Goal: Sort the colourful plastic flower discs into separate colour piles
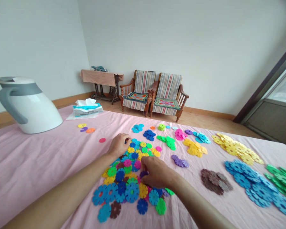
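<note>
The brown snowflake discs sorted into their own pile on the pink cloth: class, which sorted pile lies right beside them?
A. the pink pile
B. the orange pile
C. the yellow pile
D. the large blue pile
D: the brown pile lies on the pink cloth next to the large blue pile; the yellow pile lies farther back.

A single head-worn camera is looking forward and slightly down from the person's own position, facing across the counter (38, 165) toward the far wall (181, 47) and two armchairs (154, 93). It is sitting close: both forearms are entering from the bottom edge, and the picture is bending wide at its borders. No second view is sharing the scene.
</note>
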`<state>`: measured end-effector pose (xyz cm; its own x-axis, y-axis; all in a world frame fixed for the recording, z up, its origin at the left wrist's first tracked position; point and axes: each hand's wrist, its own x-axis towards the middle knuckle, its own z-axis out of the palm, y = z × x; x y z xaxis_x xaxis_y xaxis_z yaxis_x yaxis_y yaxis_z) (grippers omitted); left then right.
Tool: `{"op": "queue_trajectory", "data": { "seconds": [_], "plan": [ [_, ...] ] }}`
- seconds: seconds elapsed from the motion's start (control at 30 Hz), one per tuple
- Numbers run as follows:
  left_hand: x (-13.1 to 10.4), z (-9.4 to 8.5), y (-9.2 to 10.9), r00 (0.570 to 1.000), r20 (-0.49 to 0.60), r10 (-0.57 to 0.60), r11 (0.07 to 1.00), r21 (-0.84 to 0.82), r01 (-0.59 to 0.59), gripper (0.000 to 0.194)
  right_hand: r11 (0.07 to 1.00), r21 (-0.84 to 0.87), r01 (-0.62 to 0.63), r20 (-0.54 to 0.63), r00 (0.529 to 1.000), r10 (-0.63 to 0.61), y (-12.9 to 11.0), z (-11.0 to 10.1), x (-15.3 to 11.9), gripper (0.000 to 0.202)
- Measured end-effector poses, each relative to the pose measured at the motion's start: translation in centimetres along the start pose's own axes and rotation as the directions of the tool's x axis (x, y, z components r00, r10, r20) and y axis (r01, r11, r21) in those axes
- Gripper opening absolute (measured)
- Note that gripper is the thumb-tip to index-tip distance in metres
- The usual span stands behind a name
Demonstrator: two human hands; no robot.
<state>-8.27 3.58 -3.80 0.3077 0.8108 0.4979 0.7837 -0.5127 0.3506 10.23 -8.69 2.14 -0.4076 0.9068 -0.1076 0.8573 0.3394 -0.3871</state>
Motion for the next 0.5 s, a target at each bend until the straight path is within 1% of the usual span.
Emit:
{"op": "queue_trajectory", "data": {
  "seconds": [0.13,0.23,0.37,0.5],
  "plan": [
    [0.0,-0.1,0.1,1.0,0.002,-0.001,1.0,0.0,0.001,0.017,0.988,0.144,0.05,-0.066,0.997,-0.041,0.5,1.0,-0.4,0.018],
    [0.0,-0.1,0.1,1.0,0.004,0.001,1.0,-0.001,-0.001,0.017,0.968,0.238,0.077,-0.141,0.989,-0.044,0.6,1.1,-0.6,0.017],
    [0.0,0.0,0.1,1.0,0.005,0.003,1.0,0.001,-0.003,0.017,0.922,0.381,0.076,-0.233,0.972,0.016,0.6,0.5,-1.0,0.01],
    [0.0,-0.1,0.1,1.0,0.005,0.003,1.0,0.006,-0.003,0.017,0.889,0.458,0.01,-0.222,0.97,0.104,0.6,0.2,-1.4,0.004]
  ]
}}
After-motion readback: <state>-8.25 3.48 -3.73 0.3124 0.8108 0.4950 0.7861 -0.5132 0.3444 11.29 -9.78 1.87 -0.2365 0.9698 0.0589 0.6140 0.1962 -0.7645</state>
